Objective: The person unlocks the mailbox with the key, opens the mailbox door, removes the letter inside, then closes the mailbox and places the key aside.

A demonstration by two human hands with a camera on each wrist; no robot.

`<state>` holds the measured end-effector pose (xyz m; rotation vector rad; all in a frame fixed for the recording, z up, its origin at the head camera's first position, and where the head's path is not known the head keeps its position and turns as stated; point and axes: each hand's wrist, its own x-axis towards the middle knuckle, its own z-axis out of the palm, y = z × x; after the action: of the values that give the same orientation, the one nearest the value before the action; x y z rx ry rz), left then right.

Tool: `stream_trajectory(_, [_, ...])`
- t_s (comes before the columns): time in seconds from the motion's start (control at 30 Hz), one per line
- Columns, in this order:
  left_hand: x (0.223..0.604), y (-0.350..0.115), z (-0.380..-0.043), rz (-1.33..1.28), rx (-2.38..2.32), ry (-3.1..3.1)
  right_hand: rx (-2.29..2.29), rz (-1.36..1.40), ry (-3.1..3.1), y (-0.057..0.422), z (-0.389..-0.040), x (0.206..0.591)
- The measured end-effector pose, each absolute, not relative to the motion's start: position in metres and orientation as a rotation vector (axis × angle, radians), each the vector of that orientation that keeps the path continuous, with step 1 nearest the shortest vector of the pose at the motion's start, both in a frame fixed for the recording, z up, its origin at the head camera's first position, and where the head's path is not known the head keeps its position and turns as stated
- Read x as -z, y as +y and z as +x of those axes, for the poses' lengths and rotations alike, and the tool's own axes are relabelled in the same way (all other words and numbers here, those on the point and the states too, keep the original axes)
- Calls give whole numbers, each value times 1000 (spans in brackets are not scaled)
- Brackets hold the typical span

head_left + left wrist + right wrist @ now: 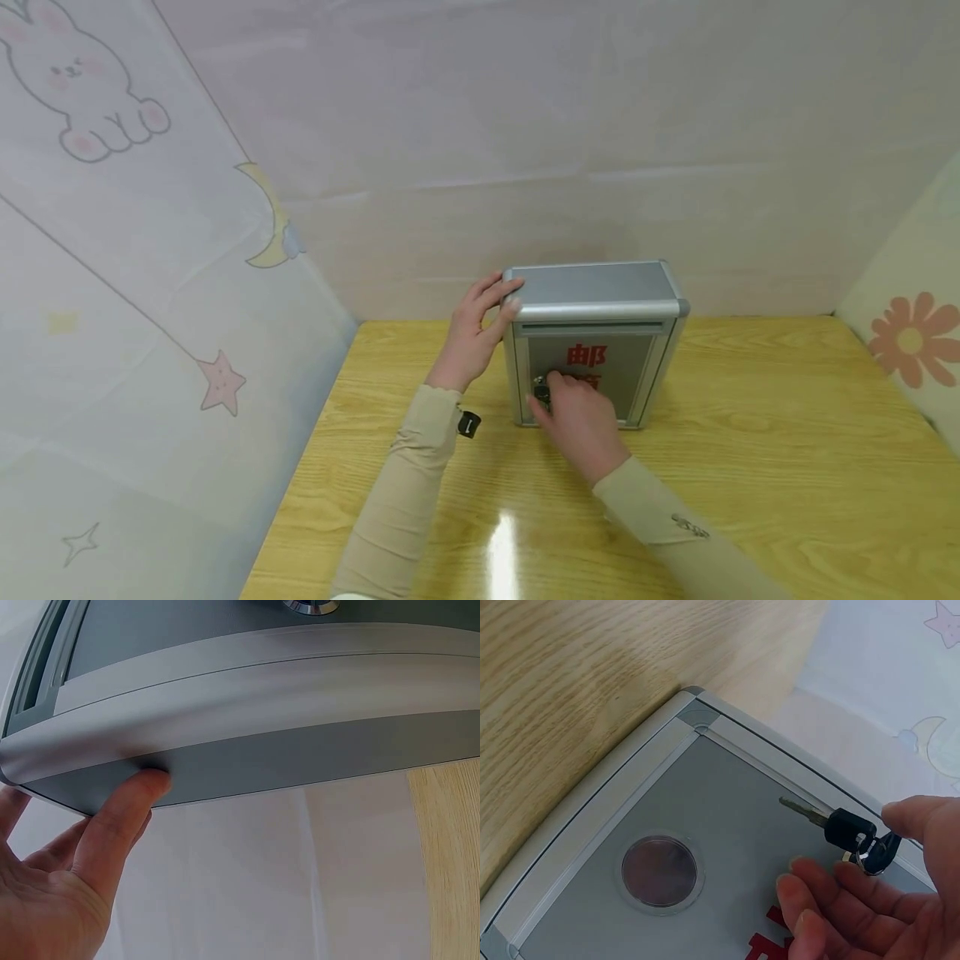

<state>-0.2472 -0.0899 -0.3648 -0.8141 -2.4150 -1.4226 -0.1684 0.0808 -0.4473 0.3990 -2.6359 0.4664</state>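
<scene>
A grey metal mailbox with red characters and a narrow slot stands upright on the table. My left hand rests against its upper left corner. In the left wrist view the thumb presses the side panel, with other fingers partly hidden past the edge. My right hand is at the front door, pinching the black head of a key at the lock. A second key hangs on the same ring, its blade sticking out sideways. The chrome lock also shows in the left wrist view.
The wood-grain table reaches out on both sides of the mailbox. Behind it hangs a pale cloth wall, with a printed side panel at left. A round window is set in the door.
</scene>
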Motion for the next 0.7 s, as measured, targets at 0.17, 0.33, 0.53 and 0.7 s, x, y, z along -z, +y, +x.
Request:
stream_trajectory(0.17, [366,-90,-248,-811,1425,-2420,-399,400,-2616,80,-170,450])
stream_trajectory(0.33, [366,-91,-248,-807,1428,-2413,-371,423,-2603,79,-170,450])
stream_trajectory(0.53, [364,-90,-247,-819,1422,-2411,-387,428,-2589,79,-171,452])
stream_trajectory(0.7, [365,-90,-247,-823,1424,-2409,-376,424,-2595,80,-172,454])
